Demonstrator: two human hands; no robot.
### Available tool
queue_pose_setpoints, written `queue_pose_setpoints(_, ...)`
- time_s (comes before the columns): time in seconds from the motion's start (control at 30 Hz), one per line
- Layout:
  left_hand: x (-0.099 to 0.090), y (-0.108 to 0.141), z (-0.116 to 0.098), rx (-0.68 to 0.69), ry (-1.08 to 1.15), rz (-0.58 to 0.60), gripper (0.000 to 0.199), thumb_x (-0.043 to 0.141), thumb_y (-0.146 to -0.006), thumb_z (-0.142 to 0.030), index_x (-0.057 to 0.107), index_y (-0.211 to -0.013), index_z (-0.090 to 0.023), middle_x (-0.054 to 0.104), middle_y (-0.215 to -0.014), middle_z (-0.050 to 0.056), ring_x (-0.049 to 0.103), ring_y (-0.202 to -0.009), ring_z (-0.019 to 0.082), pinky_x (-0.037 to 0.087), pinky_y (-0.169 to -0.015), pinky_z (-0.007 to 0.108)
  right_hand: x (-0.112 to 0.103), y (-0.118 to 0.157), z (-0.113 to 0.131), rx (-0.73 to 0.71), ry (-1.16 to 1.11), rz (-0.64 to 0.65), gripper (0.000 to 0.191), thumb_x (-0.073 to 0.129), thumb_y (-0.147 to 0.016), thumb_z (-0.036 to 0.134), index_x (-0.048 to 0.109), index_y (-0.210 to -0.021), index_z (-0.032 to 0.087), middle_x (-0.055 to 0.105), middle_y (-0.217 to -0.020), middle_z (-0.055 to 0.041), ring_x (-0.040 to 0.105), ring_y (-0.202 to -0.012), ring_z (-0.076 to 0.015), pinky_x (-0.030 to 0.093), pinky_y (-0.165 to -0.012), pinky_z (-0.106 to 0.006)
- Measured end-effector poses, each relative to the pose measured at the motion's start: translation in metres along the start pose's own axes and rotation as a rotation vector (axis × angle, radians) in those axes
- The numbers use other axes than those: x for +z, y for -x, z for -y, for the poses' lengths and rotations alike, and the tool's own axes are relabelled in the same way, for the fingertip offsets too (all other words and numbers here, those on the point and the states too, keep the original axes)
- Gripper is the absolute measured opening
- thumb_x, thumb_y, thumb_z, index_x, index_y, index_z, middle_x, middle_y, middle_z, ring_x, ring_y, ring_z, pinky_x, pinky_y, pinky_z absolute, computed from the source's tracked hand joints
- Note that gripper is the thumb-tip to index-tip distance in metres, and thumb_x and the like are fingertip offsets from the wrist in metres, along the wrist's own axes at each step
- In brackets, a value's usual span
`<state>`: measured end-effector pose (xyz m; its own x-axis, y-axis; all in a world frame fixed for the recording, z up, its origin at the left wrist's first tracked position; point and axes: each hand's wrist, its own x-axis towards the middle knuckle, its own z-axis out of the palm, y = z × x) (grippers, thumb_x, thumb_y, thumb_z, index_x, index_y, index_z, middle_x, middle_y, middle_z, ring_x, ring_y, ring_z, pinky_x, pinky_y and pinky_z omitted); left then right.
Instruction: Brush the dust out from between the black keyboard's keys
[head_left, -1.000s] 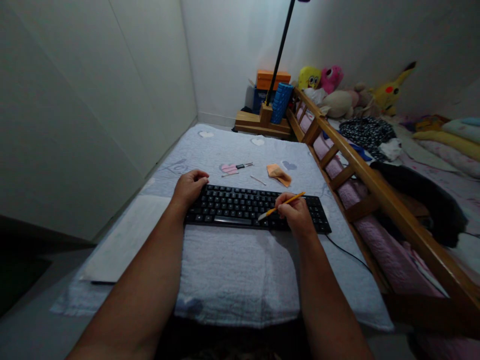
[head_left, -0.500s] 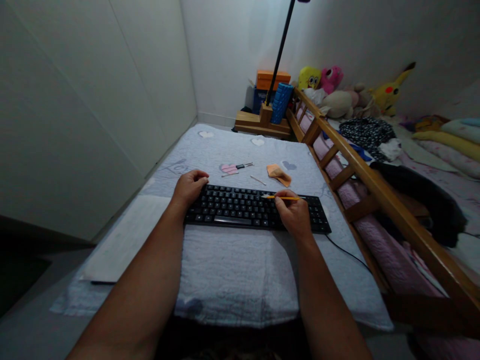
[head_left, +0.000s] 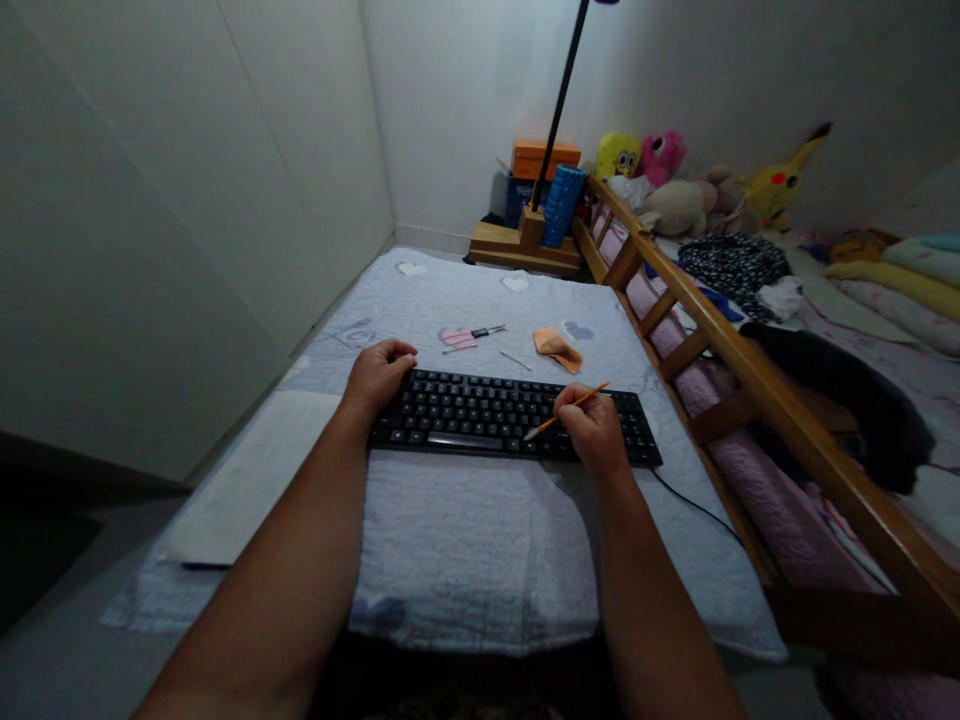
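Note:
A black keyboard [head_left: 472,413] lies across the cloth-covered table. My left hand [head_left: 381,378] is closed on its upper left corner, thumb and fingers at the edge. In my right hand [head_left: 592,425], above the keyboard's right part, is a thin yellow-orange brush [head_left: 574,406]. The brush slants down to the left, and its pale tip is at the lower keys right of the space bar. Beyond the keyboard lie an orange cloth [head_left: 557,350], a cotton swab [head_left: 516,359], another thin swab [head_left: 460,349] and a small dark-handled tool [head_left: 487,331].
A pale flat sheet or board [head_left: 247,480] lies at the table's left. The keyboard's cable [head_left: 697,508] runs off to the right. A wooden bed rail [head_left: 750,370] borders the right side. A black pole [head_left: 561,100] on a wooden base stands behind the table.
The brush tip has moved from the upper keys down toward the bottom row, and the brush has turned from nearly level to slanted. My left hand has stayed in place.

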<state>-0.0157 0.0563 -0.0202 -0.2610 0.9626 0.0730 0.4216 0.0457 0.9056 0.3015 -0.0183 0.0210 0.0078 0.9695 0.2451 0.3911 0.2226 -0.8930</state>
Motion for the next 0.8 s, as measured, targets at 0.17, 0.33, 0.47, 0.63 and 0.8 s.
queue_pose_setpoints(0.17, 0.0006, -0.0014, 0.0022, -0.002, 0.011, 0.0, 0.026, 0.067, -0.065, -0.037, 0.072, -0.084, -0.019, 0.067, -0.075, 0.001, 0.06, -0.076, 0.021, 0.045, -0.077, 0.034, -0.0012, 0.0003, -0.0032, 0.011, -0.102, 0.018, 0.011, 0.053, -0.068, 0.028, 0.057, -0.061, 0.021, 0.043, -0.05, 0.0042, 0.038, -0.05, -0.0124, 0.029, -0.05, -0.027)
queue_pose_setpoints(0.33, 0.0001, -0.0009, 0.0021, 0.004, -0.003, -0.008, 0.026, 0.067, -0.066, -0.037, 0.073, -0.084, -0.019, 0.068, -0.076, 0.002, 0.061, -0.077, 0.021, 0.046, -0.079, 0.035, 0.0025, -0.0011, -0.0006, -0.007, -0.041, -0.129, 0.013, 0.057, -0.075, 0.033, 0.062, -0.069, 0.021, 0.053, -0.058, 0.0027, 0.048, -0.055, -0.0146, 0.038, -0.056, -0.029)
queue_pose_setpoints(0.47, 0.0001, -0.001, 0.0018, 0.007, -0.008, -0.005, 0.027, 0.066, -0.066, -0.038, 0.073, -0.084, -0.019, 0.067, -0.075, 0.002, 0.061, -0.076, 0.021, 0.047, -0.079, 0.035, 0.0068, -0.0019, -0.0016, -0.013, 0.057, -0.185, 0.016, 0.059, -0.079, 0.035, 0.067, -0.077, 0.021, 0.064, -0.07, -0.001, 0.059, -0.066, -0.0186, 0.045, -0.067, -0.032)
queue_pose_setpoints(0.63, 0.0008, -0.0014, 0.0014, 0.008, 0.007, -0.004, 0.028, 0.066, -0.064, -0.039, 0.072, -0.083, -0.019, 0.067, -0.075, 0.002, 0.06, -0.076, 0.022, 0.046, -0.078, 0.035, 0.0072, -0.0014, -0.0045, -0.05, 0.174, -0.142, 0.014, 0.057, -0.078, 0.03, 0.066, -0.075, 0.021, 0.066, -0.07, -0.0014, 0.061, -0.067, -0.0193, 0.045, -0.069, -0.032)
queue_pose_setpoints(0.8, 0.0004, -0.0011, 0.0008, 0.0, -0.002, -0.004, 0.028, 0.067, -0.064, -0.038, 0.072, -0.084, -0.019, 0.067, -0.075, 0.002, 0.06, -0.076, 0.021, 0.046, -0.077, 0.035, 0.004, -0.0006, 0.0, -0.046, 0.185, -0.122, 0.012, 0.053, -0.073, 0.027, 0.06, -0.064, 0.022, 0.057, -0.057, 0.0016, 0.053, -0.057, -0.0163, 0.039, -0.058, -0.029)
